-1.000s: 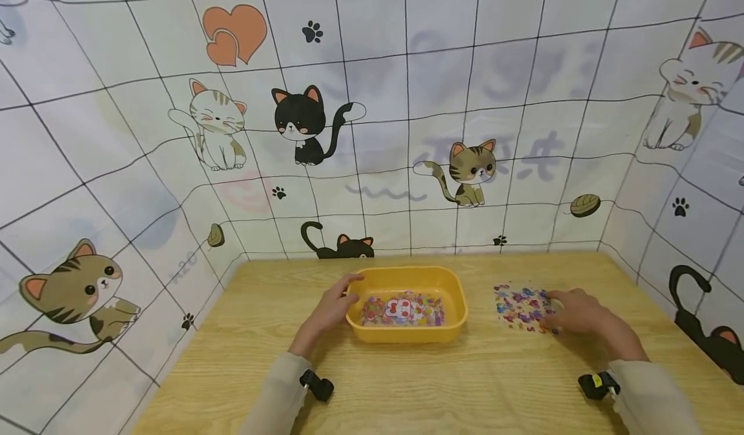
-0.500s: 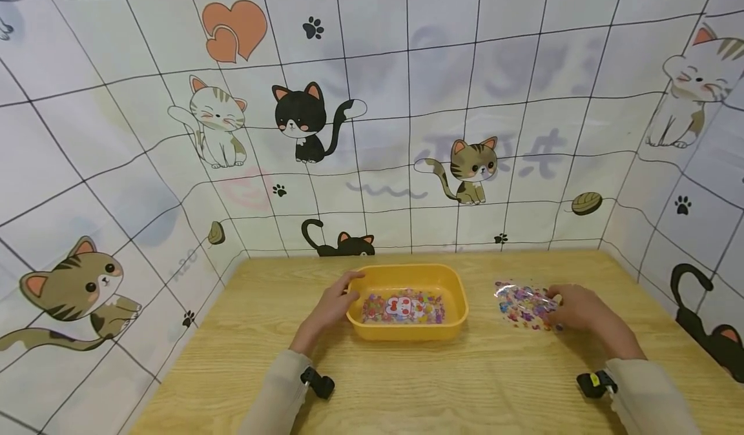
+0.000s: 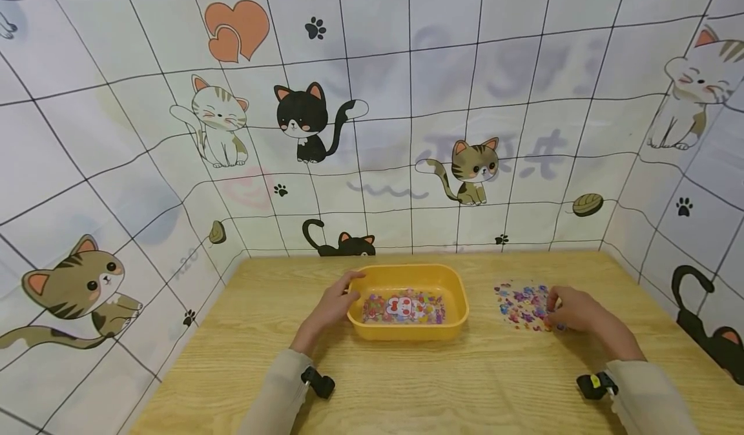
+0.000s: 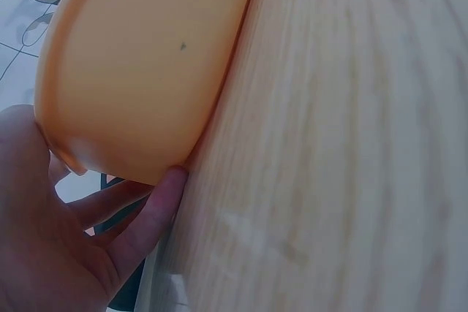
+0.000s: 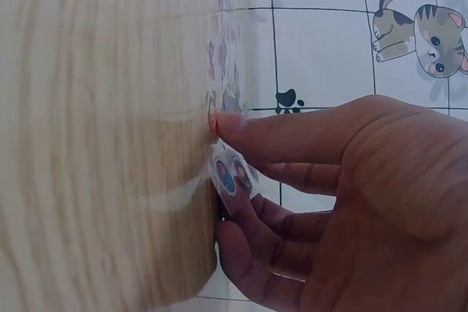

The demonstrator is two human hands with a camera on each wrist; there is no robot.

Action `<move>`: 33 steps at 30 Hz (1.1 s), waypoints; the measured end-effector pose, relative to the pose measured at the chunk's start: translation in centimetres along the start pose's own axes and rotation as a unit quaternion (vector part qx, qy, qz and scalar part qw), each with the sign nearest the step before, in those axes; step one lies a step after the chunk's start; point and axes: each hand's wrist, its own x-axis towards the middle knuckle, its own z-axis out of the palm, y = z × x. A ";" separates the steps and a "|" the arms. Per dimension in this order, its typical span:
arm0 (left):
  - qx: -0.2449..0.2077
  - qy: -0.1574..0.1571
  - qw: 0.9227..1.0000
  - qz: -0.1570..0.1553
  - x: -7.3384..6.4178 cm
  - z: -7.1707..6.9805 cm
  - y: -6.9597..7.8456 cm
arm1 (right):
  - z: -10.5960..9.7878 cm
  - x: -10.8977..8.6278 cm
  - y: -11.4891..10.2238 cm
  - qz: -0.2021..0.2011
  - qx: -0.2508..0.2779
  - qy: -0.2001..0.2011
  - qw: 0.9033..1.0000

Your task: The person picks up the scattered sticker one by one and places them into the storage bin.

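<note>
A yellow plastic basin (image 3: 407, 333) stands on the wooden table, with a colourful sheet (image 3: 401, 307) bearing a white cartoon face on its floor. My left hand (image 3: 334, 304) holds the basin's left end; in the left wrist view one fingertip meets the outer wall close to the tabletop. To the right lies a clear sheet of small colourful stickers (image 3: 523, 306). My right hand (image 3: 575, 309) pinches that sheet's right edge. In the right wrist view the thumb presses on the sheet (image 5: 232, 173) and its corner bends up against the other fingers.
The pale wooden table (image 3: 418, 390) ends at a white, grid-lined cloth wall (image 3: 383, 131) printed with cartoon cats, which also runs along both sides. A small black device (image 3: 318, 383) is strapped to the left wrist, another device (image 3: 595, 384) to the right.
My right thumb and fingers have closed on the sticker sheet's edge. The sheet's bright glare of half a second ago is gone. The left hand and basin have stayed put.
</note>
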 end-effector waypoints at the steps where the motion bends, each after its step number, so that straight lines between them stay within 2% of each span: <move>1: 0.000 0.000 1.000 0.000 0.0 0.0 0.0 | 0.0 0.0 0.0 -0.006 0.002 0.000 1.000; 10: -0.002 0.001 1.000 -0.004 0.0 0.0 0.0 | 0.3 -0.1 -0.3 -0.003 0.010 0.004 1.000; 16: -0.003 -0.001 1.000 -0.012 0.0 0.1 -0.3 | 0.1 -0.2 -0.3 -0.002 0.020 -0.007 1.000; 33: -0.001 0.003 1.000 -0.012 0.0 0.2 -0.2 | -0.3 -0.6 -0.7 -0.003 0.038 -0.010 0.999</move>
